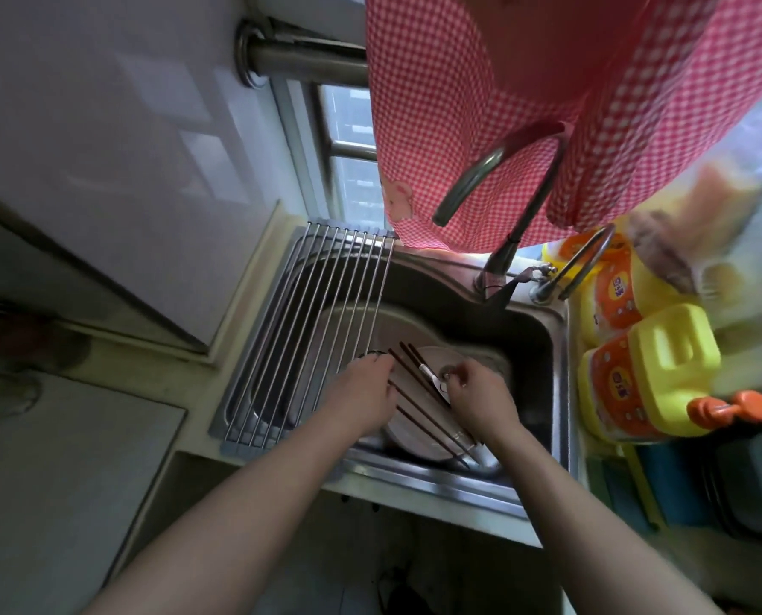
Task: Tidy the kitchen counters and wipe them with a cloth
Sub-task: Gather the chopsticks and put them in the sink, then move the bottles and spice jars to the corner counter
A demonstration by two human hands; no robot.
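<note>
My left hand and right hand pinch dark wooden chopsticks mid-frame; they could slip onto the white plate

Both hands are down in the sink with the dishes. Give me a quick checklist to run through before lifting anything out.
1. Left hand grip: rests at the plate edge, closure hidden. Cannot tell.
2. Right hand grip: fingers curled over the plate, what they pinch is unclear. Cannot tell.
3. Chopsticks lie loose across the plate and may slide. Not ok.
4. Drying rack bare for set-down. Ok.
5. Faucet spout looks clear above the hands. Ok.
</note>
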